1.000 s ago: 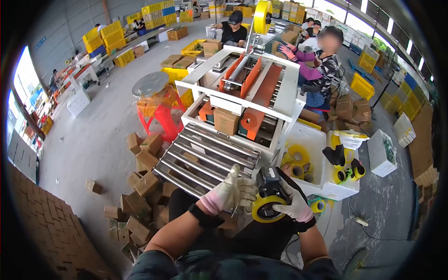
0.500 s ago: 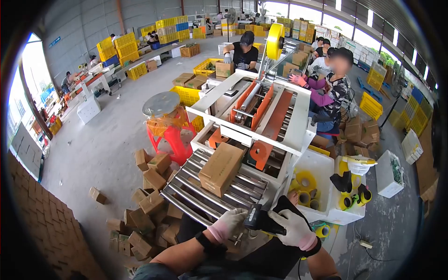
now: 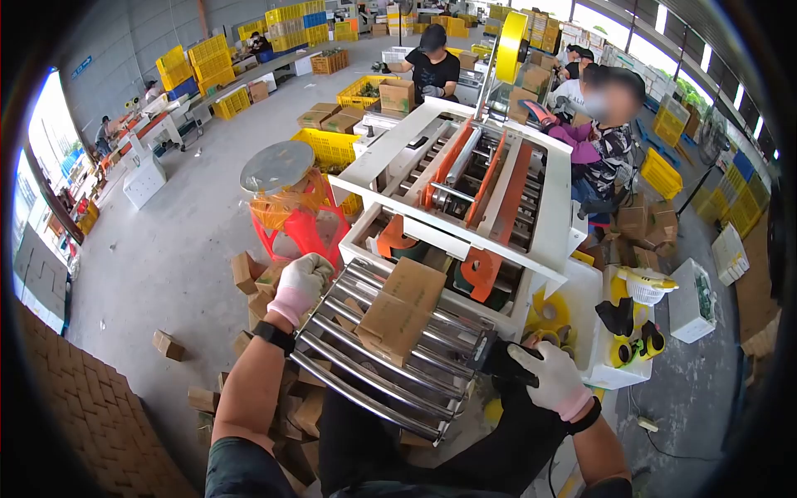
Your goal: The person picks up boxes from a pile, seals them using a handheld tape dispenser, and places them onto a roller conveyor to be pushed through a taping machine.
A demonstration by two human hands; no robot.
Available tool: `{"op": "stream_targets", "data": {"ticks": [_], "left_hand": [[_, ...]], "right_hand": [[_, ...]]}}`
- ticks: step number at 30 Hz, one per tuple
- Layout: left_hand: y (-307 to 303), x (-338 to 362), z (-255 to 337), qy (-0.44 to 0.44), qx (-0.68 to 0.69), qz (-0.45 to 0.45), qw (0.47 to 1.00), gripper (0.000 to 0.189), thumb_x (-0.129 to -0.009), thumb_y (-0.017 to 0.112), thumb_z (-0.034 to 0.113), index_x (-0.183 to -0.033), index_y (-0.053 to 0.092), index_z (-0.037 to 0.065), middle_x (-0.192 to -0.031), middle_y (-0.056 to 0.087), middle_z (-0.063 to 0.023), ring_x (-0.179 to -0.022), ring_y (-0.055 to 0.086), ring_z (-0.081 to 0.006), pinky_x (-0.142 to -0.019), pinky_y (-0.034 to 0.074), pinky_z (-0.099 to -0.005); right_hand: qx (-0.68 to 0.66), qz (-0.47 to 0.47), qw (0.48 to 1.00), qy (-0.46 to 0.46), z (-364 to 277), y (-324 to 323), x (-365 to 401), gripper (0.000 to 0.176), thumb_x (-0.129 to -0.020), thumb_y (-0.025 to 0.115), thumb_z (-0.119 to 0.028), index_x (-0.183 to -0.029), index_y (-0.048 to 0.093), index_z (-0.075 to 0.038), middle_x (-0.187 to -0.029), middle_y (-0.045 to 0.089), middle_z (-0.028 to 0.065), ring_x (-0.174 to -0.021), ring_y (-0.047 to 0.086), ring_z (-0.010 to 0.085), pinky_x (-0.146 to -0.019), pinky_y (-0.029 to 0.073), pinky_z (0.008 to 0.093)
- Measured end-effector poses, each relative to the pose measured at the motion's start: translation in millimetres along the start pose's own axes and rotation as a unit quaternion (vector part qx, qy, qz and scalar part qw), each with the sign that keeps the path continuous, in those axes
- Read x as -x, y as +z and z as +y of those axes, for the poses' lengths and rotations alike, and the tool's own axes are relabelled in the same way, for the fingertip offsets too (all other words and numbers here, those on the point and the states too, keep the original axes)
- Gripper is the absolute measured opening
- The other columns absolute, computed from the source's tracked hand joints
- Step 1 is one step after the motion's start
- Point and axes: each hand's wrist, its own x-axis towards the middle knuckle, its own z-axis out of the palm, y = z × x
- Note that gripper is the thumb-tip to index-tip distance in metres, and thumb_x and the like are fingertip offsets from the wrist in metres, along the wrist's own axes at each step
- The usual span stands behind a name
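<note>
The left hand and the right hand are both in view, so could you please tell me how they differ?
The left hand has curled fingers with nothing visible in them, while the right hand holds a black tool. The left hand is beside the rollers' left edge; the right hand is off their right side. Both wear pale, pink-cuffed gloves.

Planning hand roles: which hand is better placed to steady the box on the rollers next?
Left, I'd say. The left hand has nothing visible in it and is beside the box. The right hand is near too, but holds the tape dispenser.
</note>
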Motion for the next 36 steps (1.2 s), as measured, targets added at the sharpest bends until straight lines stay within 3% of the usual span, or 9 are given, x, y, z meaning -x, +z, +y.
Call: {"op": "stream_targets", "data": {"ticks": [3, 10, 19, 25, 26, 29, 32, 34, 36], "left_hand": [[30, -35, -73, 0.049, -0.162, -0.002, 0.986, 0.012, -0.088, 0.059, 0.011, -0.091, 0.069, 0.004, -0.076, 0.069, -0.0123, -0.071, 0.066, -0.0206, -0.069, 0.052, -0.0316], [120, -48, -166, -0.015, -0.083, -0.248, 0.965, 0.036, -0.086, 0.066, 0.029, -0.106, 0.066, 0.000, -0.100, 0.070, -0.0218, -0.098, 0.068, -0.0324, -0.084, 0.051, -0.0379], [87, 22, -174, 0.026, -0.177, -0.190, 0.965, 0.036, -0.085, 0.066, 0.032, -0.108, 0.067, 0.003, -0.102, 0.069, -0.0226, -0.101, 0.065, -0.0371, -0.086, 0.052, -0.0414], [49, 47, -155, -0.014, -0.203, -0.098, 0.974, 0.034, -0.089, 0.062, 0.027, -0.114, 0.066, 0.004, -0.104, 0.070, -0.0194, -0.099, 0.067, -0.0341, -0.087, 0.052, -0.0399], [34, 60, -109, -0.116, -0.098, -0.051, 0.987, 0.037, -0.089, 0.061, 0.025, -0.117, 0.064, 0.002, -0.107, 0.069, -0.0206, -0.104, 0.065, -0.0342, -0.091, 0.051, -0.0404], [20, 77, -30, 0.075, -0.232, -0.011, 0.970, 0.082, -0.083, 0.070, 0.051, -0.138, 0.044, -0.003, -0.139, 0.046, -0.0286, -0.124, 0.052, -0.0398, -0.102, 0.045, -0.0438], [59, 110, 8, 0.108, -0.348, -0.121, 0.923, 0.111, -0.068, 0.071, 0.072, -0.148, 0.033, 0.005, -0.153, 0.024, -0.0298, -0.140, 0.027, -0.0488, -0.109, 0.036, -0.0521], [80, 124, 13, 0.079, -0.463, -0.145, 0.871, 0.108, -0.066, 0.073, 0.067, -0.150, 0.032, 0.013, -0.155, 0.021, -0.0257, -0.138, 0.032, -0.0447, -0.105, 0.041, -0.0511], [80, 126, 16, 0.059, -0.471, -0.137, 0.869, 0.105, -0.066, 0.074, 0.062, -0.150, 0.032, 0.014, -0.155, 0.021, -0.0233, -0.131, 0.041, -0.0410, -0.100, 0.045, -0.0498]], "right_hand": [[0.017, -0.090, 0.996, 0.009, 13, 34, -28, 0.069, -0.068, 0.064, -0.003, -0.133, 0.059, -0.027, -0.083, 0.052, 0.0136, -0.075, 0.057, 0.0330, -0.066, 0.047, 0.0435], [0.033, -0.203, 0.978, 0.019, 0, 96, -106, 0.072, -0.071, 0.060, -0.005, -0.138, 0.054, -0.030, -0.091, 0.054, 0.0166, -0.081, 0.061, 0.0343, -0.070, 0.051, 0.0430], [-0.049, -0.181, 0.980, -0.058, -7, 136, -80, 0.072, -0.070, 0.060, -0.009, -0.139, 0.054, -0.031, -0.089, 0.062, 0.0195, -0.082, 0.064, 0.0377, -0.076, 0.053, 0.0445], [-0.111, -0.339, 0.934, -0.006, -27, 107, -85, 0.080, -0.066, 0.058, -0.010, -0.143, 0.048, -0.031, -0.087, 0.065, 0.0244, -0.083, 0.064, 0.0389, -0.077, 0.051, 0.0439], [-0.136, -0.363, 0.922, -0.007, -19, 109, -79, 0.082, -0.067, 0.063, -0.013, -0.146, 0.045, -0.022, -0.093, 0.062, 0.0231, -0.087, 0.062, 0.0395, -0.081, 0.050, 0.0445], [-0.169, -0.368, 0.912, 0.056, -28, 64, -61, 0.082, -0.069, 0.068, -0.015, -0.147, 0.043, -0.019, -0.104, 0.064, 0.0247, -0.096, 0.064, 0.0371, -0.085, 0.050, 0.0388], [-0.351, -0.313, 0.875, 0.112, -3, 58, -24, 0.084, -0.074, 0.071, -0.010, -0.150, 0.037, -0.011, -0.129, 0.060, 0.0170, -0.102, 0.065, 0.0270, -0.089, 0.048, 0.0341], [-0.484, -0.249, 0.824, 0.159, -9, 29, -12, 0.082, -0.077, 0.072, -0.006, -0.150, 0.035, -0.002, -0.138, 0.054, 0.0071, -0.112, 0.059, 0.0195, -0.097, 0.045, 0.0308], [-0.624, -0.141, 0.745, 0.188, -11, 23, 11, 0.078, -0.076, 0.072, -0.003, -0.146, 0.039, 0.003, -0.132, 0.058, 0.0102, -0.115, 0.056, 0.0147, -0.099, 0.043, 0.0265]]}}
